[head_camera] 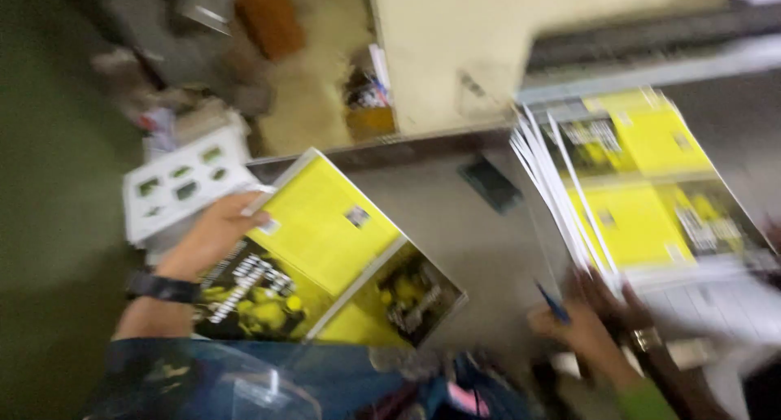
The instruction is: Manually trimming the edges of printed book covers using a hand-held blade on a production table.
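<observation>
The view is blurred. My left hand [213, 235], with a black watch [163, 288] on the wrist, grips the top left edge of a yellow and black printed sheet [325, 249] that lies tilted over the grey table [464, 225]. My right hand [569, 322] is low on the right and holds a blue pen [553, 302]. It sits at the near corner of a fanned stack of yellow and black printed sheets [643, 192]. A darker hand with a wristband [639, 326] lies right beside it; I cannot tell whose it is.
A white sheet with small green pictures [183, 180] lies beyond my left hand. A beige block [455, 38] stands behind the table. Clutter and a brown plank [268, 13] lie on the floor at the back left. Clear plastic [236, 387] covers my lap.
</observation>
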